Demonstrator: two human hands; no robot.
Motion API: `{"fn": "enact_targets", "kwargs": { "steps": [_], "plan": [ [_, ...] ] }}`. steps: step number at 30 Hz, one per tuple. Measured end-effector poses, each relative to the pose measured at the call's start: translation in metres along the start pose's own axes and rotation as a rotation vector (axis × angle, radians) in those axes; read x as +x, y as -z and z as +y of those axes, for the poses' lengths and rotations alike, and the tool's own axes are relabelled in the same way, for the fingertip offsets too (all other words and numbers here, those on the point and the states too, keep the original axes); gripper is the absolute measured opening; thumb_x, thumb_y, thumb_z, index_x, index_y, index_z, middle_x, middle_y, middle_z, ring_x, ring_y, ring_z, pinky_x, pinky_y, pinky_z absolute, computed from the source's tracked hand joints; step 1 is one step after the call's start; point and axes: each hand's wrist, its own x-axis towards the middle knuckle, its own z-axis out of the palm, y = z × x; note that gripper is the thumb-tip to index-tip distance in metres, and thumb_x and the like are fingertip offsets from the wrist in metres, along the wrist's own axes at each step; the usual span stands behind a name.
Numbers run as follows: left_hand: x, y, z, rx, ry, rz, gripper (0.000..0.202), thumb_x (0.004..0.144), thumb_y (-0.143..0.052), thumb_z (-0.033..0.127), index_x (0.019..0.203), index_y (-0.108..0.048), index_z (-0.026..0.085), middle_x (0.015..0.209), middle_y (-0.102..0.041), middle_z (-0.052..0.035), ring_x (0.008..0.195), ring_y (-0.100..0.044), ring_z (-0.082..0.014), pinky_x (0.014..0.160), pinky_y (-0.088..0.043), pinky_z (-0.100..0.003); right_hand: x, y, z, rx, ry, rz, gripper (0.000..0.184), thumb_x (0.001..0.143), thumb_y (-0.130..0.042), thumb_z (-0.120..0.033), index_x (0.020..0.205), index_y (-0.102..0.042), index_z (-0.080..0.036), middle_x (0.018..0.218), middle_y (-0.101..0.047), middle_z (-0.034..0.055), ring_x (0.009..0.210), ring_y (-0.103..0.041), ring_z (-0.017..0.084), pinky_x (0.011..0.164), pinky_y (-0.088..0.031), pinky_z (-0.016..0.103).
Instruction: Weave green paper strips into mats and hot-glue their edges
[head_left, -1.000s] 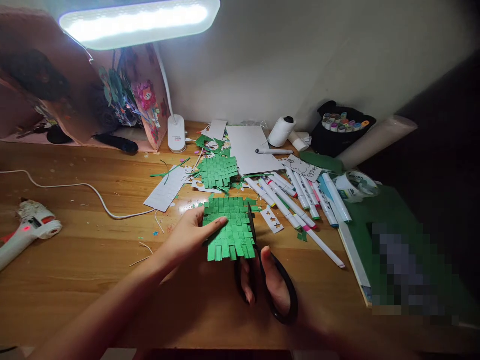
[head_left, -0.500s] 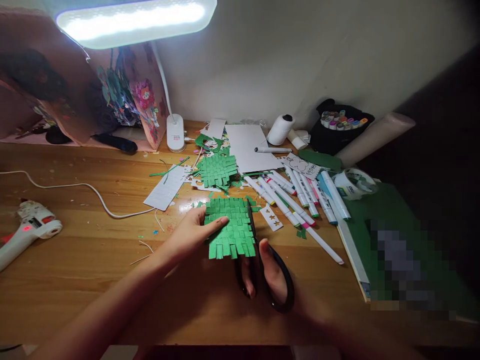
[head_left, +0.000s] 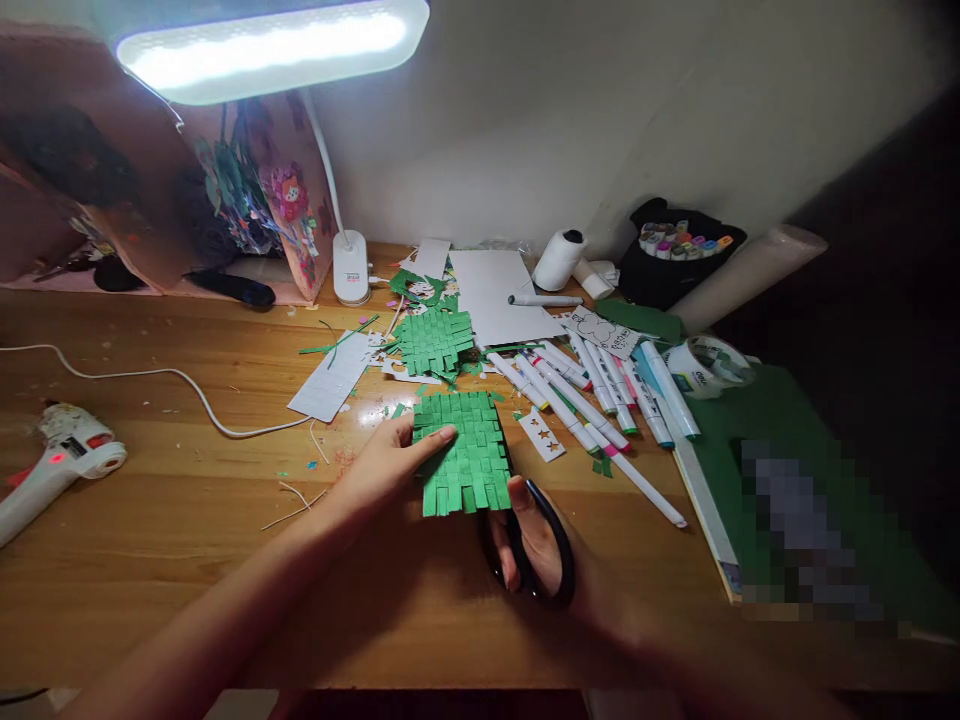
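Observation:
Between the thumb and fingers of my left hand point(head_left: 401, 450) is a mat of woven green paper strips point(head_left: 471, 460), held up over the table. Its lower edge ends in uneven strip tips, while the right edge looks trimmed. My right hand point(head_left: 538, 535) grips black-handled scissors point(head_left: 564, 560), thumb in one loop and fingers in the other. The blades run along the mat's right edge and are mostly hidden behind it. Beyond the mat, a second woven green paper piece point(head_left: 435, 340) lies on the scraps.
Several markers point(head_left: 577, 420) are spread to the right, near a green board point(head_left: 795, 430). A hot glue gun point(head_left: 71, 460) with a glowing red light lies at left, below a white cable point(head_left: 172, 372). White paper point(head_left: 495, 290) and a thread spool point(head_left: 559, 260) stand behind. A lamp point(head_left: 277, 50) hangs above.
The scissors' handles have come closer together and the blades have closed along the mat's right edge. Green strip ends that stuck out there no longer show. The mat has shifted slightly right.

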Motion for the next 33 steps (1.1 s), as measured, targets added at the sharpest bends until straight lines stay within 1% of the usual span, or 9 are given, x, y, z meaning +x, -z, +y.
{"fn": "enact_targets", "kwargs": {
  "steps": [4, 6, 10, 13, 17, 20, 25, 28, 33],
  "plan": [
    [-0.002, 0.0, 0.001, -0.006, 0.024, 0.084, 0.042, 0.07, -0.065, 0.056, 0.068, -0.062, 0.015, 0.061, -0.06, 0.0001, 0.052, -0.05, -0.01, 0.05, -0.038, -0.021, 0.004, -0.004, 0.004, 0.171, 0.087, 0.011, 0.074, 0.081, -0.019, -0.076, 0.056, -0.055, -0.017, 0.036, -0.046, -0.0017, 0.032, -0.043, 0.008, 0.039, -0.035, 0.021],
    [-0.004, -0.002, 0.002, -0.024, 0.012, 0.106, 0.042, 0.071, -0.063, 0.057, 0.067, -0.061, 0.015, 0.061, -0.06, -0.0003, 0.054, -0.051, -0.0109, 0.051, -0.039, -0.021, 0.008, -0.005, 0.004, 0.237, 0.105, 0.052, 0.063, 0.082, -0.032, -0.072, 0.062, -0.055, -0.017, 0.037, -0.048, -0.0034, 0.033, -0.045, 0.009, 0.041, -0.039, 0.021],
    [-0.007, -0.003, 0.002, -0.055, -0.031, 0.03, 0.033, 0.073, -0.066, 0.047, 0.078, -0.065, 0.015, 0.076, -0.067, -0.0036, 0.072, -0.06, -0.0148, 0.067, -0.046, -0.025, 0.015, 0.002, -0.007, 0.176, 0.195, 0.236, 0.04, 0.077, -0.062, -0.052, 0.058, -0.049, -0.019, 0.037, -0.047, -0.0062, 0.038, -0.05, 0.01, 0.052, -0.049, 0.023],
    [-0.007, 0.0, 0.002, -0.01, -0.032, 0.004, 0.03, 0.068, -0.072, 0.039, 0.085, -0.067, 0.015, 0.084, -0.069, -0.005, 0.075, -0.061, -0.0157, 0.071, -0.047, -0.026, 0.019, 0.015, -0.015, 0.192, 0.234, 0.303, 0.034, 0.074, -0.066, -0.05, 0.071, -0.051, -0.02, 0.037, -0.047, -0.0092, 0.035, -0.046, 0.009, 0.048, -0.047, 0.024],
    [-0.007, 0.005, 0.004, 0.105, -0.012, -0.003, 0.03, 0.063, -0.075, 0.036, 0.081, -0.068, 0.013, 0.079, -0.069, -0.0058, 0.069, -0.062, -0.0177, 0.065, -0.048, -0.028, 0.024, 0.034, -0.023, 0.005, 0.211, 0.312, 0.034, 0.075, -0.066, -0.05, 0.083, -0.054, -0.019, 0.04, -0.05, -0.0081, 0.039, -0.049, 0.011, 0.046, -0.043, 0.023],
    [-0.006, 0.007, 0.008, 0.116, -0.084, 0.13, 0.033, 0.062, -0.075, 0.037, 0.086, -0.068, 0.014, 0.085, -0.07, -0.007, 0.074, -0.064, -0.0197, 0.067, -0.05, -0.029, 0.024, 0.037, -0.026, 0.013, 0.192, 0.22, 0.041, 0.077, -0.057, -0.059, 0.077, -0.056, -0.018, 0.042, -0.047, -0.0065, 0.041, -0.047, 0.01, 0.051, -0.046, 0.025],
    [-0.006, 0.011, 0.015, 0.058, -0.195, 0.38, 0.042, 0.067, -0.071, 0.041, 0.098, -0.065, 0.013, 0.099, -0.07, -0.0099, 0.085, -0.064, -0.0222, 0.074, -0.05, -0.031, 0.01, 0.018, -0.018, 0.274, 0.035, -0.114, 0.06, 0.075, -0.039, -0.074, 0.081, -0.056, -0.017, 0.051, -0.05, -0.003, 0.049, -0.051, 0.013, 0.058, -0.048, 0.03],
    [-0.006, 0.013, 0.017, 0.029, -0.254, 0.427, 0.044, 0.069, -0.069, 0.041, 0.1, -0.064, 0.011, 0.105, -0.068, -0.0111, 0.092, -0.063, -0.0237, 0.079, -0.05, -0.033, -0.002, 0.007, -0.005, 0.244, -0.03, -0.226, 0.064, 0.077, -0.034, -0.076, 0.087, -0.056, -0.016, 0.055, -0.05, -0.0024, 0.051, -0.051, 0.013, 0.059, -0.046, 0.029],
    [-0.01, 0.004, 0.014, 0.019, -0.283, 0.415, 0.043, 0.071, -0.069, 0.041, 0.102, -0.062, 0.012, 0.105, -0.067, -0.0107, 0.093, -0.063, -0.0237, 0.078, -0.051, -0.032, -0.01, 0.004, 0.003, 0.186, -0.033, -0.28, 0.071, 0.078, -0.024, -0.079, 0.088, -0.055, -0.016, 0.056, -0.047, -0.0032, 0.05, -0.049, 0.012, 0.057, -0.044, 0.029]
  ]
}}
